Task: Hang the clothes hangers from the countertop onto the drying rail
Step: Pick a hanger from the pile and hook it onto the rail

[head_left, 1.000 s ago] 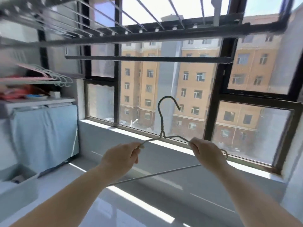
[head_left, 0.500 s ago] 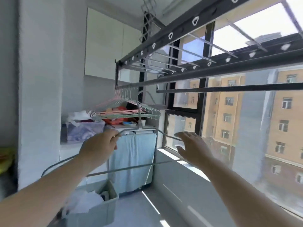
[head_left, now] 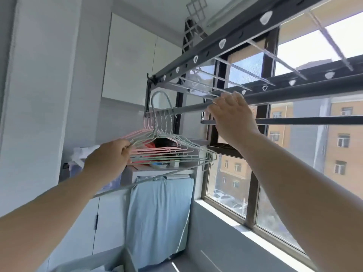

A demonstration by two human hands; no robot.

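My left hand [head_left: 110, 156] grips a grey-green wire hanger [head_left: 159, 91] by its left shoulder. The hanger's hook stands just above the left end of the dark drying rail [head_left: 188, 109], and its bottom bar slants down to the left. Several pink and pale green hangers [head_left: 172, 152] hang bunched on that rail end, right behind the held one. My right hand [head_left: 233, 118] is raised further right, with its fingers curled over the rail.
A second dark bar [head_left: 294, 121] runs lower, by the window. An overhead rack frame [head_left: 196, 59] with holes sits above. Below are a cluttered shelf [head_left: 137, 169], a blue cloth cover [head_left: 159, 213], a grey bin [head_left: 94, 262] and the window sill [head_left: 225, 226].
My view swung left and up from the window. My right hand let go of the hanger and rose to the rail. My left hand lifted the hanger up to the hung ones.
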